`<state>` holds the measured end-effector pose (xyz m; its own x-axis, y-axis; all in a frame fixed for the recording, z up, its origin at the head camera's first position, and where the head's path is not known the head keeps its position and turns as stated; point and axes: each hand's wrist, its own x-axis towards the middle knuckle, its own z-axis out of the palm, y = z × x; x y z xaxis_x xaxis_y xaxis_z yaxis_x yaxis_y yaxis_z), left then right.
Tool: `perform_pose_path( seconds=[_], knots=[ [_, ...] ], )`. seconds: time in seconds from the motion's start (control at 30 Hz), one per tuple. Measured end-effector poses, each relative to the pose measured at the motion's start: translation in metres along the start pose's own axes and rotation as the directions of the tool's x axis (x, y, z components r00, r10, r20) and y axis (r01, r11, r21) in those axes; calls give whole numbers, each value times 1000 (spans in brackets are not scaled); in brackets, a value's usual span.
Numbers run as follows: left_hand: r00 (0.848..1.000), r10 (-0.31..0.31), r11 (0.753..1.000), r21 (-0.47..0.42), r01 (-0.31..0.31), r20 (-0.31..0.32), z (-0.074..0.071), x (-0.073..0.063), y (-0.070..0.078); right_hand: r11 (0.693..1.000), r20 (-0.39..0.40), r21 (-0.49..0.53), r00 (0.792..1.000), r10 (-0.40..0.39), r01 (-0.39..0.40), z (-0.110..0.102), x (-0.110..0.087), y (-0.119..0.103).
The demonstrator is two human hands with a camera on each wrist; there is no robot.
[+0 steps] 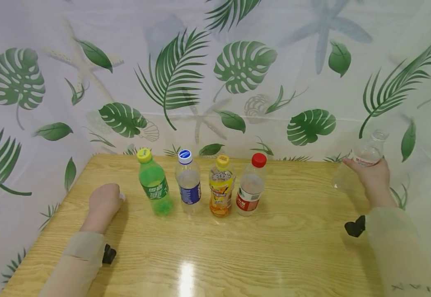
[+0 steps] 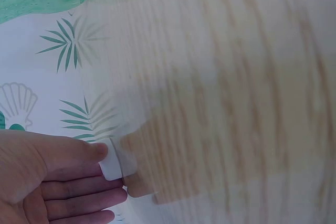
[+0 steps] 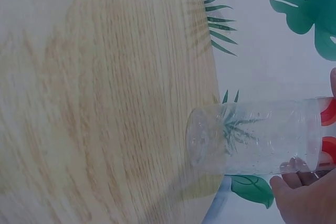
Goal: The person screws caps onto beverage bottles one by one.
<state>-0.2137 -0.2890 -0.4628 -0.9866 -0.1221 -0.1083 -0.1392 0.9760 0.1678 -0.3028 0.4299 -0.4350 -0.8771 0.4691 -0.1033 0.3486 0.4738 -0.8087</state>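
My left hand [image 1: 105, 203] is over the left part of the table, to the left of a green bottle [image 1: 156, 185]. In the left wrist view its thumb and fingers pinch a small white bottle cap [image 2: 109, 160]. At the far right, my right hand [image 1: 378, 179] grips a clear plastic bottle [image 1: 370, 149] around its red-and-white label. That bottle has an open neck with no cap and looks empty. It leans, with its base toward the table's right edge; whether the base touches the wood I cannot tell.
Right of the green bottle stand a blue-labelled bottle [image 1: 189, 185], an orange-drink bottle [image 1: 221, 189] with a yellow cap, and a red-capped bottle [image 1: 250, 187], all upright in a row. The wooden table [image 1: 293, 247] meets a leaf-patterned sheet [image 1: 186, 24] at its back and sides.
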Motion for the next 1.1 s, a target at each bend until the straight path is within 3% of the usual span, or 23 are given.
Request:
perform_pose_path(
  seconds=[0.3, 0.63, 1.1],
  knots=[
    [1000, 11, 1000, 12, -11, -4, 3, 2, 1, 1000, 15, -6, 1000, 13, -13, 0, 0, 1],
    [1000, 18, 999, 42, -19, 24, -3, -1, 5, 989, -13, -138, 998, -56, 53, 1, 6, 9],
    [999, 32, 999, 38, -33, 20, -2, 1, 4, 985, -36, -162, 997, -68, 61, 2, -1, 4]
  ],
)
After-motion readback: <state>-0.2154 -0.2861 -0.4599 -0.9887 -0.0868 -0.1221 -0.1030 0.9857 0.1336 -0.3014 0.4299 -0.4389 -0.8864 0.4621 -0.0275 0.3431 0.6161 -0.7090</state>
